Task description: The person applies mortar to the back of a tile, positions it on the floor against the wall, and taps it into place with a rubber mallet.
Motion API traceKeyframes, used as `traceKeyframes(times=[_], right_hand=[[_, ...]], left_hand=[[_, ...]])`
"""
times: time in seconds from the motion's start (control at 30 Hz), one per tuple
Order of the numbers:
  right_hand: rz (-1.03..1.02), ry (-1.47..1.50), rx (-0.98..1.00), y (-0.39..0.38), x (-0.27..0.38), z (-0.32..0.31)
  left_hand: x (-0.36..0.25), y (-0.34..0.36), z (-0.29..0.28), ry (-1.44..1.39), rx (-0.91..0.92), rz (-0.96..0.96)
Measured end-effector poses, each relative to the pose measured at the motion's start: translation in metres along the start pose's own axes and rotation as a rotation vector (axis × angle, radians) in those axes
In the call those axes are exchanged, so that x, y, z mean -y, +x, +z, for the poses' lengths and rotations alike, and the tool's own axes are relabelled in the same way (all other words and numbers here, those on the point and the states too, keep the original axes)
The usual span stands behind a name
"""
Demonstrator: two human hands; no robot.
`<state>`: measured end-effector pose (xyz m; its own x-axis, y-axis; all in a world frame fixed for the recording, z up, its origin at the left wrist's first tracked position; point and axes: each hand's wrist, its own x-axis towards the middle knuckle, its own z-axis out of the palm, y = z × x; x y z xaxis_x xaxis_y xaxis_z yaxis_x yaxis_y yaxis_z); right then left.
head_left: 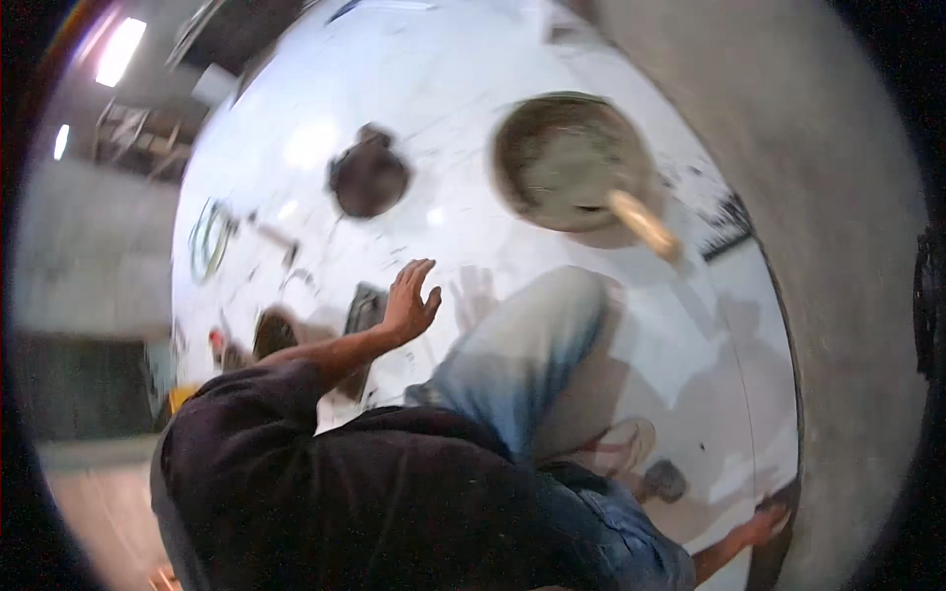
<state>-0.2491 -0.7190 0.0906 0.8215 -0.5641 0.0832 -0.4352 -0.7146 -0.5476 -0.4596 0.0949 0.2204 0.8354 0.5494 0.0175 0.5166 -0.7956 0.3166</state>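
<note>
My left hand is raised over the white marbled floor, fingers spread and nothing in it. Below its wrist lies a dark oblong object, partly covered by my forearm. Far down on the right, my right hand reaches to a dark strip at the foot of the grey wall. It touches or overlaps that strip; blur hides how its fingers are set. Ahead of my bent knee stands a round basin with a grey-green wet mix inside. A tool's wooden handle juts over its near rim.
A dark lumpy object sits left of the basin. Farther left are a coiled cable and a pale-handled tool. A round brown thing is beside my left arm. The grey wall bounds the right side.
</note>
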Motion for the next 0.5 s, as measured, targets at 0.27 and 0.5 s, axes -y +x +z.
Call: traceKeyframes(times=[0.27,0.5], right_hand=[[-0.327,0.314,0.444,-0.097,0.354,-0.064],[-0.796,0.236,0.825,-0.174,0.514,-0.061]], left_hand=[[0.114,-0.150,0.013,0.316,0.227,-0.512],[0.178,-0.043,0.031,0.131,-0.269,-0.562]])
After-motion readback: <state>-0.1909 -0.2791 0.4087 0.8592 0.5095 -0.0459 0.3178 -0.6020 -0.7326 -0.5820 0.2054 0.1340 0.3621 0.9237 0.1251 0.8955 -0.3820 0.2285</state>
